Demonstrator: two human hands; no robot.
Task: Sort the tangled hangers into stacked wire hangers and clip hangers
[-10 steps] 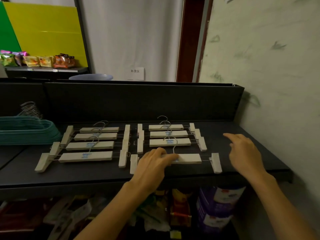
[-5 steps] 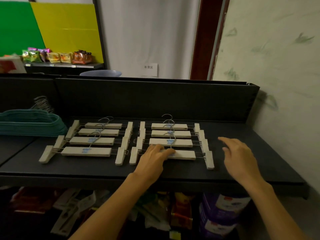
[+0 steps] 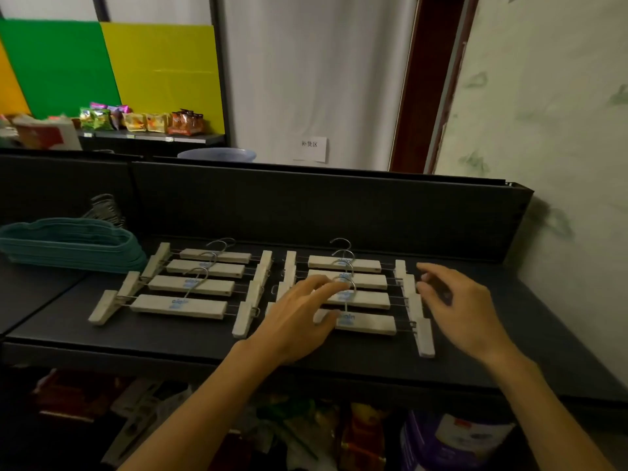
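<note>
Resting palm-down on the right clip hanger group [image 3: 353, 294], left hand [image 3: 295, 321] is spreading loose fingers, grasping nothing. Right hand [image 3: 458, 307] is hovering beside that group's right clips, fingers curled, released.

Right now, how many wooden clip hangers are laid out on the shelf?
8: four in the left column, four in the right column under the left hand. None looks hidden.

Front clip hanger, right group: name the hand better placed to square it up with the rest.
Left. The left hand already lies on the front clip hanger, fingers across its bar, while the right hand hovers beside the end clips, touching nothing clearly.
</note>
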